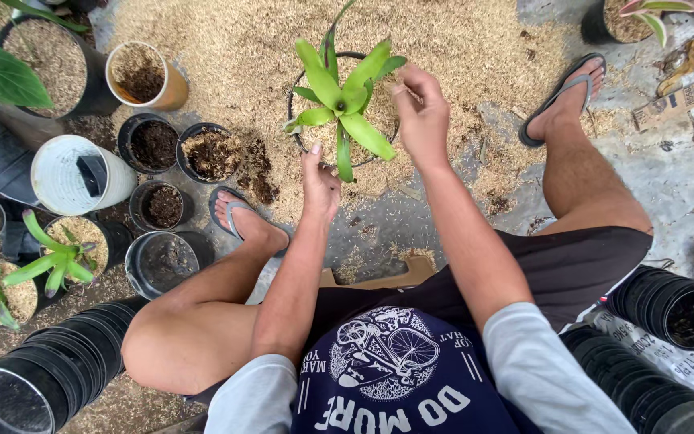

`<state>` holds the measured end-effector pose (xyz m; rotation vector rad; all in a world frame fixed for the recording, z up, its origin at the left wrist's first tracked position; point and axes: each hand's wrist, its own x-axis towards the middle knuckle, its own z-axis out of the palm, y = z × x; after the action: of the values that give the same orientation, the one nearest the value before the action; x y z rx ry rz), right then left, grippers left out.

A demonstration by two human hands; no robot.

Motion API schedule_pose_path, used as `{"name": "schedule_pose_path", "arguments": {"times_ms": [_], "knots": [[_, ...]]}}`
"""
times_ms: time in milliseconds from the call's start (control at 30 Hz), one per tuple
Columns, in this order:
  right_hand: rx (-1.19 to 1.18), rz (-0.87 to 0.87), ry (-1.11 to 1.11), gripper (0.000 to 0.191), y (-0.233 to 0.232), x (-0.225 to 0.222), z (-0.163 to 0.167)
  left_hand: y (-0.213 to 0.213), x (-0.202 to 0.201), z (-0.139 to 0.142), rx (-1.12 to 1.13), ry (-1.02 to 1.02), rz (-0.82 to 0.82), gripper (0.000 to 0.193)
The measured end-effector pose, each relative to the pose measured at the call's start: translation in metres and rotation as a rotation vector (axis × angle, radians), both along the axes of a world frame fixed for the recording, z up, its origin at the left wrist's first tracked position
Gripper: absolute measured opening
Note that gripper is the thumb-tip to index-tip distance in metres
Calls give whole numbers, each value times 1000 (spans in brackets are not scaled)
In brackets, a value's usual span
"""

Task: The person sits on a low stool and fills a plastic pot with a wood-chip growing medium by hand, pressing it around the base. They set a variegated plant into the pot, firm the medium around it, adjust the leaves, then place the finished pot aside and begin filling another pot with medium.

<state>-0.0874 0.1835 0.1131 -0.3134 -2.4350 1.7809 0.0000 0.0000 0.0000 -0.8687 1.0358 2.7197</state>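
Black plastic pots (50, 366) lie nested in a long stack at the lower left, with a white bucket (78, 175) on its side above them. Further right, the left hand (320, 183) touches the near rim of a black pot (303, 88), fingers loosely curled, gripping nothing clearly. A green plant (345, 100) stands in that pot on a heap of rice husks (234, 48). The right hand (422, 116) hovers over the leaves, fingertips pinched together. Flat brown cardboard (684, 98) lies on the floor at the upper right.

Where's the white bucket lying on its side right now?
White bucket lies at the left of the head view, beside small black soil pots, above a potted green plant.
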Motion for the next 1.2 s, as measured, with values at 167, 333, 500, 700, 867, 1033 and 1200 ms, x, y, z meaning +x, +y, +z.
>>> {"name": "schedule_pose_path", "arguments": {"times_ms": [167, 333, 500, 700, 867, 1033, 1200], "knots": [[-448, 48, -204, 70, 11, 13, -31, 6, 6, 28, -65, -35, -45, 116], [-162, 221, -442, 65, 32, 22, -15, -3, 7, 27, -136, 31, -126, 125], [146, 119, 210, 56, 52, 36, 32, -11, 4, 29, -194, 33, -221, 126], [524, 555, 290, 59, 72, 43, 82, -10, 1, 59, -171, 84, -295, 123], [155, 192, 312, 55, 60, 67, 109, 16, 4, 76, -361, 54, -249, 117], [802, 287, 540, 64, 25, 89, 125, 33, 17, 79, -331, 94, -129, 103], [983, 336, 544, 36, 2, 69, 115, 36, 24, 70, -409, 230, -92, 97]]}}
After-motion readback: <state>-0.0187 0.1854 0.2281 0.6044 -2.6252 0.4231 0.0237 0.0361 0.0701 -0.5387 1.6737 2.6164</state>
